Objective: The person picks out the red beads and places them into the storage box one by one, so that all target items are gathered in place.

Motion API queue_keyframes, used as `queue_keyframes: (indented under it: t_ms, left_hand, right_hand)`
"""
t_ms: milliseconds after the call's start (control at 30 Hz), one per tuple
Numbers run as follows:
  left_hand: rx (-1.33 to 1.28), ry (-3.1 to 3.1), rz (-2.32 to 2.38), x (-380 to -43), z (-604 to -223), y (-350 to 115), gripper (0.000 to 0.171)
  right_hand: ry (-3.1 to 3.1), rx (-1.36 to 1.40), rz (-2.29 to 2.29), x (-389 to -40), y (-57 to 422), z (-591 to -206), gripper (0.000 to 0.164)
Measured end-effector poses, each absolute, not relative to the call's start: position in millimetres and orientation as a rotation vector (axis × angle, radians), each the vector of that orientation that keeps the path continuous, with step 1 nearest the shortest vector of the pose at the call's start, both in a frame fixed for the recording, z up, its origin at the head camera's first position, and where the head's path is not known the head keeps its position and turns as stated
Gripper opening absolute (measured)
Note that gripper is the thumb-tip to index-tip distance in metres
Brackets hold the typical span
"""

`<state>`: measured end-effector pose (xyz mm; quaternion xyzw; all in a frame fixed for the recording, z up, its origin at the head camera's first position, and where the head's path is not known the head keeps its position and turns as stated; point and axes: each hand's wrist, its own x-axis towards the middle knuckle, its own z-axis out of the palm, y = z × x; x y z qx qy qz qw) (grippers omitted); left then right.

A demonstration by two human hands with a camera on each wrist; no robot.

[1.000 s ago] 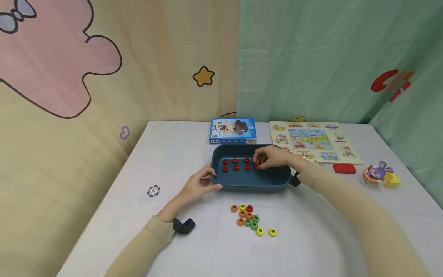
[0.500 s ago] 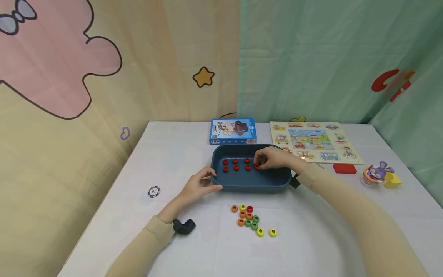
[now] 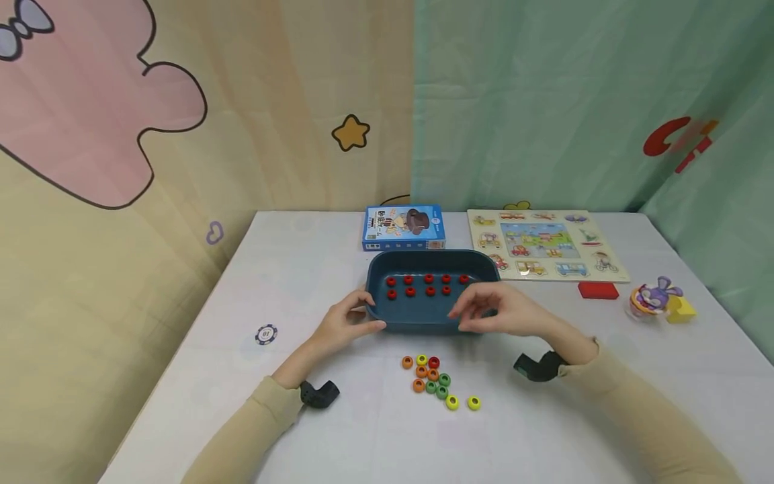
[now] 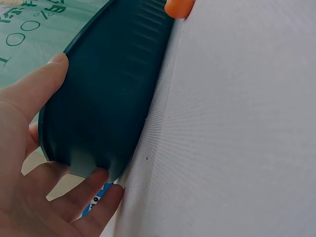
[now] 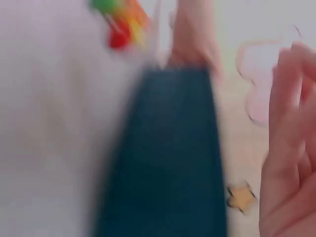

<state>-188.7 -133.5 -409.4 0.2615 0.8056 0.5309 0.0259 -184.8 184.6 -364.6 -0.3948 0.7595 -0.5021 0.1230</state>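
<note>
A dark blue-green rectangular tray holds several red beads in two rows. My left hand grips the tray's left end; in the left wrist view the thumb lies at the rim and the fingers spread along the end wall. Over the tray's near right corner is my right hand, fingers loosely bent, with nothing visible between them. Nearer to me lie loose beads on the table: orange, green, yellow and one red bead.
Behind the tray lies a blue game box, with a picture puzzle board to its right. A red block, a purple rabbit toy and a yellow block are at the right. A poker chip lies left.
My right hand has left the red bead at the right end of the rows and drawn back toward the tray's near right corner. The left hand keeps its hold.
</note>
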Motion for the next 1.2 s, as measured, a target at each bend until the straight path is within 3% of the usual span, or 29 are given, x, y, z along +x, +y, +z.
queue_keyframes:
  t_ms: [200, 467, 700, 833, 967, 1200]
  left_hand:
    - [0.785, 2.487, 1.630, -188, -408, -133, 0.038]
    - [0.764, 2.522, 1.623, -205, -438, -139, 0.041]
    - [0.744, 2.519, 1.622, -205, -439, -138, 0.042]
    - [0.762, 2.523, 1.620, -206, -440, -138, 0.042]
    - [0.775, 2.523, 1.621, -205, -440, -138, 0.041]
    - [0.762, 2.525, 1.631, -204, -440, -139, 0.039]
  right_hand:
    - [2.281, -1.049, -1.430, -149, 154, -399, 0.018]
    - [2.385, -1.024, -1.304, -160, 155, -444, 0.021]
    - [2.436, -1.048, -1.261, -162, 153, -449, 0.019]
    - [2.407, -1.085, -1.238, -158, 157, -439, 0.019]
    - [2.294, -1.214, -1.262, -160, 173, -403, 0.019]
    - [2.307, -1.058, -1.200, -215, 213, -354, 0.018]
